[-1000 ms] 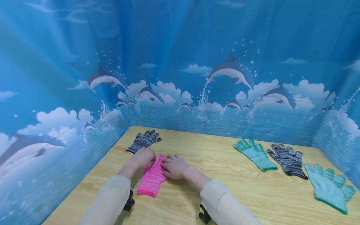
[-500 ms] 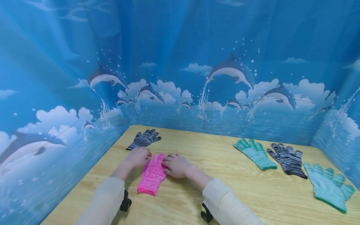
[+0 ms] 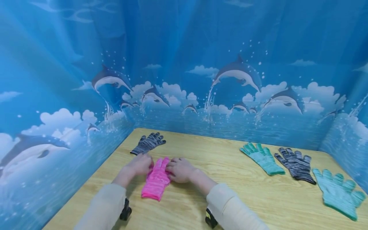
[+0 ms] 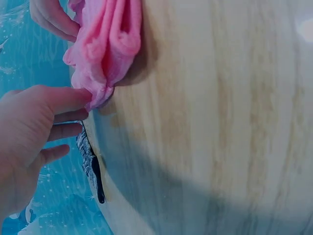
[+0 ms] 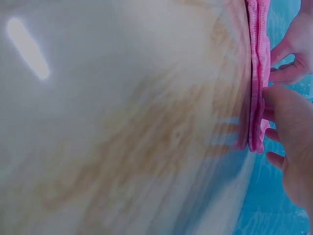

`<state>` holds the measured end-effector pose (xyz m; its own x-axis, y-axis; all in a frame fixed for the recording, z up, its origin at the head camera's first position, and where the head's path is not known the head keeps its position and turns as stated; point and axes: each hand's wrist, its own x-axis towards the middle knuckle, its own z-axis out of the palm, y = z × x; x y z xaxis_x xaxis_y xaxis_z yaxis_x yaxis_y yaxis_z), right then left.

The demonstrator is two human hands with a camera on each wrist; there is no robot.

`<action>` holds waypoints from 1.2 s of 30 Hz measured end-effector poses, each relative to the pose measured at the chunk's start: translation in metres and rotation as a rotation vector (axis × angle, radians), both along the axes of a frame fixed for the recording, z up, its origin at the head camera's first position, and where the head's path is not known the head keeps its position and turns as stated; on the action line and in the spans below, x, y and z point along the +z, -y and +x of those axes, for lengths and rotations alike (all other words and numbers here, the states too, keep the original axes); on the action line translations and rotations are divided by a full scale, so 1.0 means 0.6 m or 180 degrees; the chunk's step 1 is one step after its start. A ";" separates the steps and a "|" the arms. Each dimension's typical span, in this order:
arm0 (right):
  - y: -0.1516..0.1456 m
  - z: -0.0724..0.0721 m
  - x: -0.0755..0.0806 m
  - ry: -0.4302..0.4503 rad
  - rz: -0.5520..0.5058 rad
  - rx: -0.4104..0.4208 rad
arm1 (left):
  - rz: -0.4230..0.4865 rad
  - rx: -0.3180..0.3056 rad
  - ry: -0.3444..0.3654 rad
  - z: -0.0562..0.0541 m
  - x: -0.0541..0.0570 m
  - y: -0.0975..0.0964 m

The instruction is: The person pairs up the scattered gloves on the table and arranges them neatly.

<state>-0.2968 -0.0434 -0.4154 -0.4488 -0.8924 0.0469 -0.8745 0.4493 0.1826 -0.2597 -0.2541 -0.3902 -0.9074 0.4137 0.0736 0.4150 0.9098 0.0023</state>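
So the left hand is now sitting lower, off to the left side of the pink glove, where a second ago it was up over the fingers; the right hand and the glove itself are staying pretty much put. That glove is lying on the near left part of the table, cuff facing the person, fingers pointing away. I'd call the work on it partway: palm and cuff are looking fairly flat from above, but the fingers that show are sitting close together, and the left wrist view is showing puffy folds, so I'm guessing some smoothing is left.

Hands: the left is pinching the glove's left edge between thumb and finger, with the other fingers hanging apart. The right is touching the right edge, fingers loosely bent and a bit spread; can't tell if it's actually pinching.

Further out, a grey striped glove is lying just beyond the left hand. Well off to the right, a teal glove, a black striped glove and a pale teal glove are lying in a row, flat and looking done. A dolphin-print backdrop is hanging behind.
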 end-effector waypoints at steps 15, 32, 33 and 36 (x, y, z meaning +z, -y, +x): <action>-0.002 0.000 0.002 0.0078 -0.0073 0.0017 | -0.0075 0.0278 0.0160 0.011 0.010 0.002; -0.036 -0.016 0.003 -0.0123 -0.0504 0.0176 | -0.0155 -0.0324 -0.0397 -0.008 0.011 -0.044; -0.036 -0.015 0.001 -0.0121 -0.0489 0.0179 | -0.0210 -0.0379 -0.0417 -0.009 0.009 -0.049; -0.037 -0.014 0.000 -0.0068 -0.0473 0.0133 | -0.0317 -0.0430 -0.0351 -0.013 0.005 -0.062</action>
